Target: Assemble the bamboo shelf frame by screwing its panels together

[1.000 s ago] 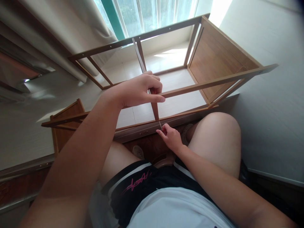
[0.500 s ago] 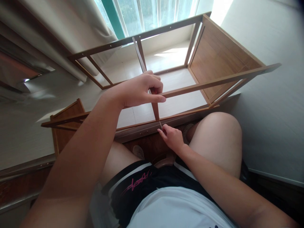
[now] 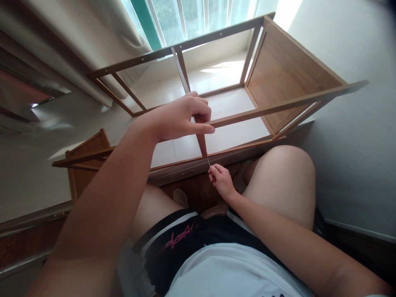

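Gripping the wooden frame (image 3: 260, 112) where its near upper rail meets the middle bars, my left hand (image 3: 187, 115) is closed over the joint, thumb lying along the rail and fingers curled round. The frame stands on the pale bench (image 3: 227, 101) in front of me, spanning from left to right. Nearer to me, my right hand (image 3: 220, 178) is pinched tight on a thin rod (image 3: 208, 161), whose far tip reaches the foot of the near middle upright (image 3: 202, 144); whether it sits in a hole there I cannot tell. A solid brown panel (image 3: 300, 66) fills the frame's right end, and another wooden panel (image 3: 88, 146) shows at the left, beside my forearm (image 3: 120, 177). A drawer handle (image 3: 187, 172) sits on the bench's front, and black shorts (image 3: 176, 251) cover my lap. Beyond, a pale curtain (image 3: 95, 41) hangs far left, next to a bright window (image 3: 193, 20).
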`<state>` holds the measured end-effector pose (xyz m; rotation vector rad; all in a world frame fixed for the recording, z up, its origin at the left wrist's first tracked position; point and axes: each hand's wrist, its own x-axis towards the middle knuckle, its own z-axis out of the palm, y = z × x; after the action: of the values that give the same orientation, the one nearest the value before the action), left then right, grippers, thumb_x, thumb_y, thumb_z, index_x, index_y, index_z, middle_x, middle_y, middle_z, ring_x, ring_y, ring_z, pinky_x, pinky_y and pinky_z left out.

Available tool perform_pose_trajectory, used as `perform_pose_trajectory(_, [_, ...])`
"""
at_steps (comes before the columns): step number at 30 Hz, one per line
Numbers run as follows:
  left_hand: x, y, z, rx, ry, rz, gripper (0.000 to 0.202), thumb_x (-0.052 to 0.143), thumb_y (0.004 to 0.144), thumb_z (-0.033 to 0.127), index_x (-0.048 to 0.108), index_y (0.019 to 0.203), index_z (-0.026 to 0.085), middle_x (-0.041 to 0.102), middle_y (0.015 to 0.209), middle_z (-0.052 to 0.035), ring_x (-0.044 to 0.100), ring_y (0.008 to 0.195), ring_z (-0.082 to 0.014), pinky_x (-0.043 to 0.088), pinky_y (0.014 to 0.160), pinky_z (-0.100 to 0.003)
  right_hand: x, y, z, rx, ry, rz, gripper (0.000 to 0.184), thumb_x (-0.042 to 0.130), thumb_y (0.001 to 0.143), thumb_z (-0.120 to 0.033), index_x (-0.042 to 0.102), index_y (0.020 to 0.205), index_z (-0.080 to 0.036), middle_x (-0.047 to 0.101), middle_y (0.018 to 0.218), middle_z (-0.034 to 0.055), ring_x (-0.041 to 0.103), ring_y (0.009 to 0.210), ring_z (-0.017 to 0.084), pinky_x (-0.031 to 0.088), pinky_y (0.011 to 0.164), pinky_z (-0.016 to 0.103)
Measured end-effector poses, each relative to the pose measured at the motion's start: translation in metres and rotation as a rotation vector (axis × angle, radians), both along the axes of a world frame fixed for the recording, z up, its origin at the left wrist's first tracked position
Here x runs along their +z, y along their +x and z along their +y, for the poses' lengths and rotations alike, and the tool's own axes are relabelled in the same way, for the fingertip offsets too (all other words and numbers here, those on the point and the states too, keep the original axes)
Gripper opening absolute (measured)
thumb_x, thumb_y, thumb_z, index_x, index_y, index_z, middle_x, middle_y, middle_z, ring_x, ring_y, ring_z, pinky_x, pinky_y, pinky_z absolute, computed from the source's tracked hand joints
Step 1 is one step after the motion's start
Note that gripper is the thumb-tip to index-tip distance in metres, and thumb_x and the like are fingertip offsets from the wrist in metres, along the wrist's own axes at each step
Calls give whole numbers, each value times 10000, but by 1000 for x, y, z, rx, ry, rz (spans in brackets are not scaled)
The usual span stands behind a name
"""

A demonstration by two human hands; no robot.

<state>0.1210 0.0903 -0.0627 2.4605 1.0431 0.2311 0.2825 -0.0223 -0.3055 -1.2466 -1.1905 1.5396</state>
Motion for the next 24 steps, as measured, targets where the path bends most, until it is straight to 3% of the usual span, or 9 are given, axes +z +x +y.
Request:
perform_pose_trajectory(8, [0, 0, -1, 2, 14, 15, 266, 590, 819, 450, 602, 728, 200, 572, 787, -4, 505, 926, -193, 382, 932, -356, -1, -9, -5, -94, -236, 332, 309, 548, 870, -442, 549, 710, -178, 456, 475, -58, 313, 371, 64, 205, 363, 193])
perform_pose_trajectory(14, [0, 0, 0, 2, 2, 8, 258, 591, 820, 448, 610, 743, 203, 571, 786, -3, 504, 934, -195, 356, 976, -370, 0, -12, -6, -85, -381, 567, 271, 591, 831, -425, 551, 737, -173, 484, 485, -53, 309, 350, 59, 211, 362, 193])
perform_pose_trajectory(24, [0, 0, -1, 4, -5, -8, 260, 596, 809, 452, 618, 724, 208, 571, 778, -13, 506, 929, -204, 375, 947, -375, 5, -9, -5, 33, -471, 591, 289, 485, 865, -476, 500, 791, -197, 415, 519, -69, 277, 394, 77, 233, 408, 215])
